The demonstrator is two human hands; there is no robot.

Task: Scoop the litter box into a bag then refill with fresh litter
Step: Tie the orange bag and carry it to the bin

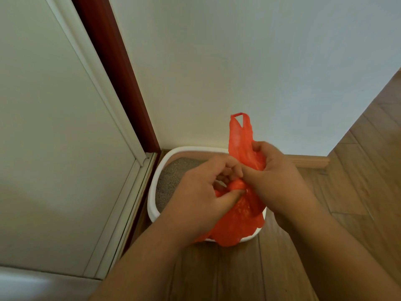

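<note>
a: where's the bag from your feed?

b: i see the orange plastic bag (239,222) held up over the near right part of the white litter box (152,198), its lower bulge hanging in front of the box's near rim. one handle loop sticks straight up against the white wall (238,61).

a: and the hands?

b: the left hand (201,192) has its fingers curled in on the bag's twisted neck, thumb pressed into the plastic. the right hand (273,170) grips the strip of bag just below that upright handle, fingers folded round it. the two hands touch at the knuckles, right at the neck.

a: the box itself?

b: it sits on the wooden floor (358,181) in the corner, back edge against the wall, left side just beside a pale door (54,148) with a dark red frame (121,83). grey litter (171,177) shows in the far left part; the rest is hidden behind hands and bag. a wooden baseboard (308,160) runs along the wall to the right.
</note>
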